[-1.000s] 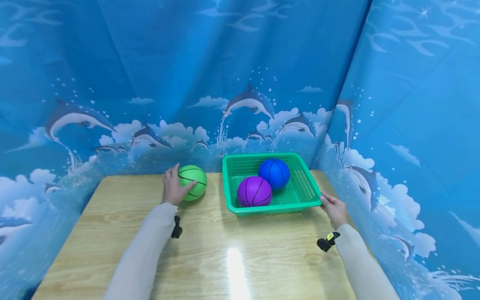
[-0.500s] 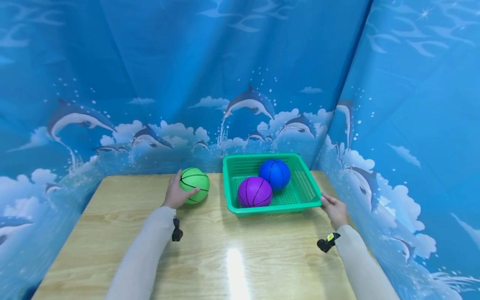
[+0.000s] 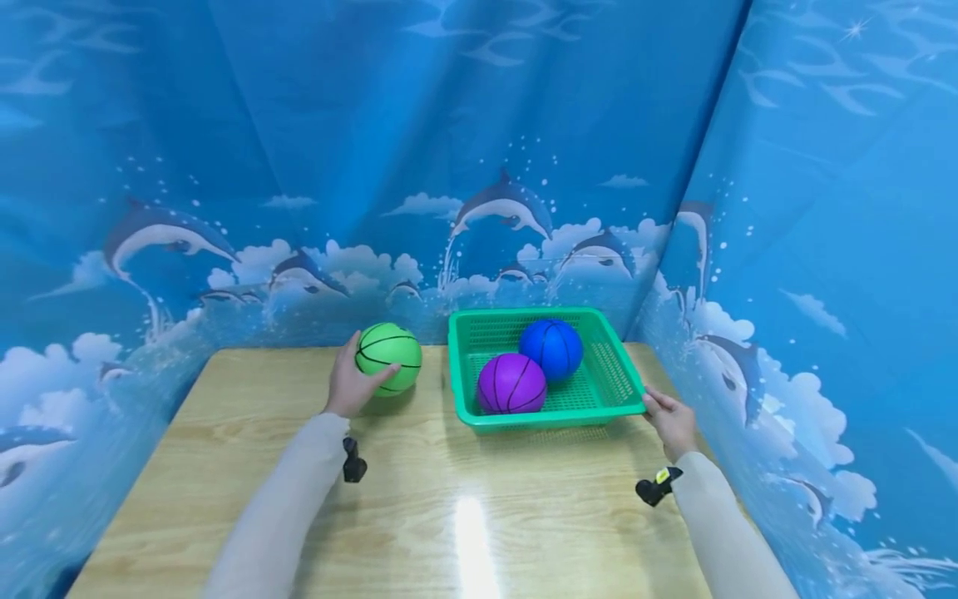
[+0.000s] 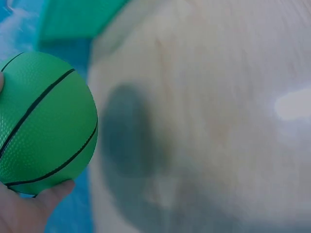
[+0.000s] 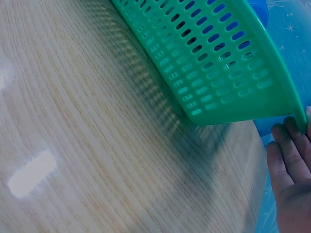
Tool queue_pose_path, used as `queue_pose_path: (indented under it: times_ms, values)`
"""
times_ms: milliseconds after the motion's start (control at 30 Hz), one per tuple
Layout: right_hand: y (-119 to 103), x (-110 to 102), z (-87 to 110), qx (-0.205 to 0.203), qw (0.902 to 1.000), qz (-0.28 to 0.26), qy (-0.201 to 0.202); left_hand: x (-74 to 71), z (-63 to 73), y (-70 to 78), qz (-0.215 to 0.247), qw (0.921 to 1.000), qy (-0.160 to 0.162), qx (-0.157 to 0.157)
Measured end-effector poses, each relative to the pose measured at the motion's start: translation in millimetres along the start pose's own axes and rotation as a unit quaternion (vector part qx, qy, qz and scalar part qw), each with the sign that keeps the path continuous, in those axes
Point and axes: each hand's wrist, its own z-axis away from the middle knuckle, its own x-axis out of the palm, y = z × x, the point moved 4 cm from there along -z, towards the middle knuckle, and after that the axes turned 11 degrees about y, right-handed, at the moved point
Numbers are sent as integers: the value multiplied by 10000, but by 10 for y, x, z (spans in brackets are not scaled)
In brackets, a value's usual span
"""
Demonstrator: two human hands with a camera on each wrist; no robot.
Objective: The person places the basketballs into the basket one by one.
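My left hand (image 3: 352, 380) grips a light green ball (image 3: 389, 358) with black basketball lines, thumb on the near side and fingers round the left. In the left wrist view the green ball (image 4: 48, 121) hangs above the table, its shadow apart from it. My right hand (image 3: 674, 423) pinches the near right corner of a green plastic basket (image 3: 554, 418). Seen from the right wrist, the fingers (image 5: 291, 155) lie under the rim of the basket (image 5: 228, 102). Inside the basket a purple ball (image 3: 512, 383) sits in front of a blue ball (image 3: 551, 349).
The wooden table (image 3: 404, 499) carries the basket at its back right. A blue dolphin-print curtain (image 3: 337, 166) stands right behind the table's far edge, and another printed panel (image 3: 816, 291) runs along the right side.
The left hand has brought the green ball slightly to the right and then raised it. My right hand keeps its hold on the basket corner, and the basket stays in place.
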Motion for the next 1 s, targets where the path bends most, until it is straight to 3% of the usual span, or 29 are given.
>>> queue_pose_path:
  times_ms: [167,300,600,767,1000]
  values:
    - [14,-16,-2,9,9999,95,58,41,-43,440,353,9987,60,371]
    - [9,-13,9,38,9999,115,59,161,-9,841,564,9960,42,695]
    - [-15,-15,1,-14,10000,10,-49,690,270,1691,1064,9879,-463,1025]
    - [-7,-17,0,2,10000,-47,-54,1043,483,1937,1191,9824,-813,1184]
    - [4,1,7,38,9999,-129,31,1467,744,2123,1162,9745,-987,1646]
